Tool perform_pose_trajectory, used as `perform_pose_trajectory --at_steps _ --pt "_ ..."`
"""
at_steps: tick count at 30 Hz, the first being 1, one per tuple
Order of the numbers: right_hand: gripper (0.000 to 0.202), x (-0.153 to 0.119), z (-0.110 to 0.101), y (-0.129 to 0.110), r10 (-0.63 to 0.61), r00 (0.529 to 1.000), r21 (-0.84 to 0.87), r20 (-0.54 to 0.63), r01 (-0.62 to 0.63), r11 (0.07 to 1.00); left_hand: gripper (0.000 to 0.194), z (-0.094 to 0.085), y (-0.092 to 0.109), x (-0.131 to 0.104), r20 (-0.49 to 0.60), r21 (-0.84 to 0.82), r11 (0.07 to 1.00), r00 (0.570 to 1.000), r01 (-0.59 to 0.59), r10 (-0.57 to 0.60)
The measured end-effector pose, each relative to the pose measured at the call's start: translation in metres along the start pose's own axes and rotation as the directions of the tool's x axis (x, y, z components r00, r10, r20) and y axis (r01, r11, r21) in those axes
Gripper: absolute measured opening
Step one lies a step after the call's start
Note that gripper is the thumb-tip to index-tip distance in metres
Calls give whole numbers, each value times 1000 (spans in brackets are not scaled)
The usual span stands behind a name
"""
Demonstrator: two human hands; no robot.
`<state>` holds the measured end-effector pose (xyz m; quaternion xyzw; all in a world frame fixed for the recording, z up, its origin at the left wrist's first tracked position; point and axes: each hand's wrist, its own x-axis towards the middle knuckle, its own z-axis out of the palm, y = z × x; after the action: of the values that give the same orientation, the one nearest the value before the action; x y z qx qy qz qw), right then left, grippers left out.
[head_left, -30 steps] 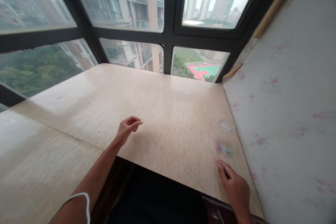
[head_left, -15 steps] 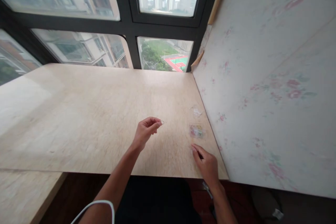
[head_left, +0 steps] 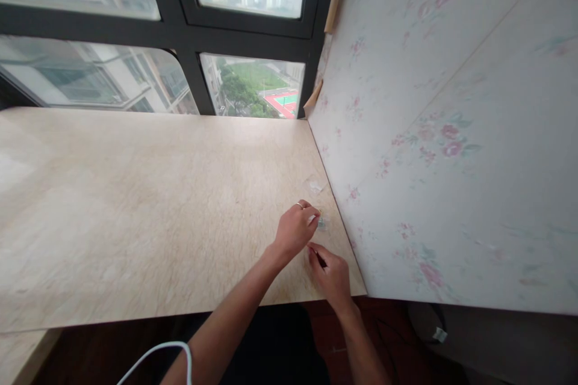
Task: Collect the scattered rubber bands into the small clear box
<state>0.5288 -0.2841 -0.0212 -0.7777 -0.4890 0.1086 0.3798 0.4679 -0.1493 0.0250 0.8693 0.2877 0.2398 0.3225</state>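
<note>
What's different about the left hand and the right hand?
The left hand reaches over the clear box, partly hiding it; the right hand is nearer the table's front edge.
The left hand's fingers point rightward, while the right hand's point leftward.
A ring shows at the left hand's fingers; none shows on the right hand.
Both hands are bare-skinned, with bent fingers.

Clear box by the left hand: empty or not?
Not empty: coloured bits show in the box. How full, cannot tell: the left hand covers part.

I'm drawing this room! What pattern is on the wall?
The wall has pink flowers on off-white, clearest in the head view.
</note>
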Motion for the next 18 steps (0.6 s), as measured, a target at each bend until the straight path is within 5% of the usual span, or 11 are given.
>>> perform_pose_trajectory --at_steps 9,18 --pt "31 1 -3 -3 1 1000 19 5 -1 1000 20 17 2 15 145 350 932 988 -99 50" --pt "30 1 -4 -4 5 1000 43 8 -5 999 15 18 -3 13 131 193 974 987 -114 90"
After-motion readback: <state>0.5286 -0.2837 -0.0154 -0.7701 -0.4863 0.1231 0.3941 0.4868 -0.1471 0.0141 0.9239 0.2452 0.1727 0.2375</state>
